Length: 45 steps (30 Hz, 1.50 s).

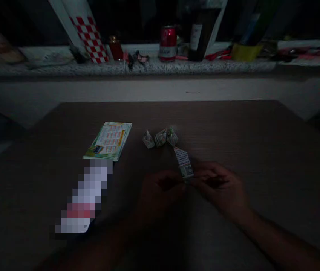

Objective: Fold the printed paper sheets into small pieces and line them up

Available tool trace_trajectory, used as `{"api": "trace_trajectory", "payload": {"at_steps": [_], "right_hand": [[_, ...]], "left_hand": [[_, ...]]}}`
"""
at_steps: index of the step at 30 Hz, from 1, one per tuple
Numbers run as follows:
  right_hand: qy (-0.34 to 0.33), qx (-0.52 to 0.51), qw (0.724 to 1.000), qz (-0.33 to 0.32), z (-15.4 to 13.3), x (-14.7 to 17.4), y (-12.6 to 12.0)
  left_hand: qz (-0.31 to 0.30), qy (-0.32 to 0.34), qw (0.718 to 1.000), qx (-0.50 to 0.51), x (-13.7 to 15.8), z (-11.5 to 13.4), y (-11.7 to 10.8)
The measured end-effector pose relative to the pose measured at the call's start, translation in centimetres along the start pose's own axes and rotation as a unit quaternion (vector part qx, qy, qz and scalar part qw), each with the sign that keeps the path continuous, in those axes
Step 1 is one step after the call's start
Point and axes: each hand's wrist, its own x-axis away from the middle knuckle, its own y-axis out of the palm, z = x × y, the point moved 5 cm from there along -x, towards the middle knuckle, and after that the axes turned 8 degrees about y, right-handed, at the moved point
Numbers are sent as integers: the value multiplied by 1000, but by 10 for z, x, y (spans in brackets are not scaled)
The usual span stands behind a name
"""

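A folded strip of printed paper [183,161] with a small square code on it slants up between my hands. At its lower end my left hand [161,188] pinches it, thumb and forefinger pressed together. My right hand [222,184] grips the same end from the other side, its fingers bent and closed. Just beyond the strip's upper tip lie three folded paper pieces: a left one [148,139], a middle one [160,137] and a right one [172,137]. Dim light hides the detail of my fingertips.
Left of my hands lies a stack of printed calendar cards [109,141], with a lit, pixelated phone [88,195] below it on the brown table [233,128]. Behind, a stone windowsill [137,69] bears a red can [168,43], a dark bottle [202,35] and a checkered container [90,39].
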Motion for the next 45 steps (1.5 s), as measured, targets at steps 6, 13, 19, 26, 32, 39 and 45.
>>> {"api": "trace_trajectory", "payload": {"at_steps": [6,13,19,26,32,39,45], "right_hand": [[17,42,999,-19,9,-2,0],[73,4,997,-38,14,-2,0],[77,-2,996,-37,15,-2,-1],[98,-11,994,-46,17,-3,1],[111,-7,993,-41,18,-3,0],[120,-15,991,-54,19,-3,0],[110,-6,993,-54,16,-2,1]], "left_hand": [[13,31,999,-24,-1,5,-1],[15,20,997,-68,-2,7,1],[-6,11,997,-71,-2,6,2],[-23,24,997,-74,0,9,4],[-12,15,997,-69,-2,7,3],[-47,37,996,-69,-1,10,5],[-4,22,996,-84,-3,9,0]]}}
